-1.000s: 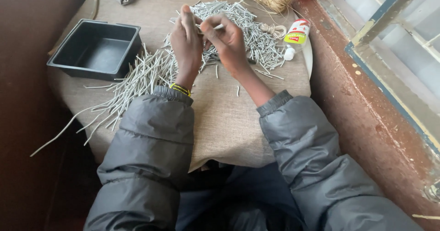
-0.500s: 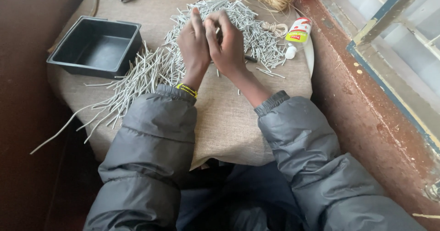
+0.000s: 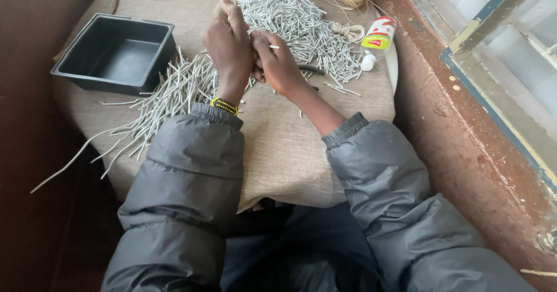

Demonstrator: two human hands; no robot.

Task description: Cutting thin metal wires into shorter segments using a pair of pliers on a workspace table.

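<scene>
Burlap-covered table (image 3: 278, 147), hands on grey stick (image 3: 272, 47)

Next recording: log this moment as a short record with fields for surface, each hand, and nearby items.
surface: table covered in tan burlap
left hand: left hand raised over the pale sticks, fingers closed
right hand: right hand against the left, pinching one short stick
long sticks: loose bundle beside the tray
tray: black tray, nothing in it
bottle: small white bottle lying at the table's right edge
</scene>
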